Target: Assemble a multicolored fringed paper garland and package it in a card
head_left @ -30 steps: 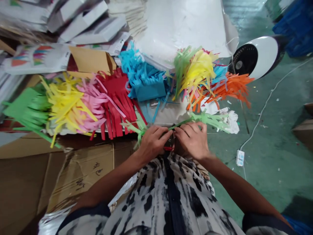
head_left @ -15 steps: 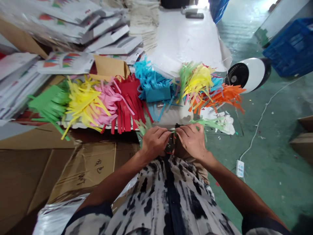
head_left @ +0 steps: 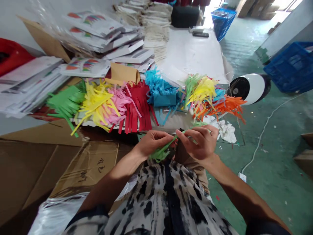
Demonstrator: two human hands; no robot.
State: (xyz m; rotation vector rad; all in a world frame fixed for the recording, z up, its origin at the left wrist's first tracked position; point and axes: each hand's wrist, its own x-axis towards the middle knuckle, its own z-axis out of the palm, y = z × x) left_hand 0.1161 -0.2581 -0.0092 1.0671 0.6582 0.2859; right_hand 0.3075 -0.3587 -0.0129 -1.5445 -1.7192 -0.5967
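In front of my shirt, both hands hold a green tissue-paper tassel [head_left: 160, 153]. My left hand [head_left: 154, 142] pinches it near its twisted middle, and the fringe hangs below those fingers. My right hand [head_left: 199, 140] has its thumb and index finger closed on the other side, with some green strips showing past the knuckles. Just beyond, along the table edge, lie fringed paper bundles: green [head_left: 66, 99], yellow [head_left: 97, 99], pink [head_left: 117, 104], red [head_left: 138, 107] and blue [head_left: 163, 96]. A mixed pile of finished-looking tassels [head_left: 202, 89] and orange fringe [head_left: 228, 104] lies to the right.
Stacked white printed packets [head_left: 97, 26] and an open brown box flap [head_left: 123, 73] are at the left back. A white fan [head_left: 251, 88] stands right of the table. Cardboard [head_left: 93, 166] lies at the lower left. A cable with a power strip [head_left: 242, 177] crosses the green floor.
My hands have turned and moved slightly apart. The green fringe now hangs below my left hand, where before it stuck out at both sides. The camera view has tilted up and shifted left.
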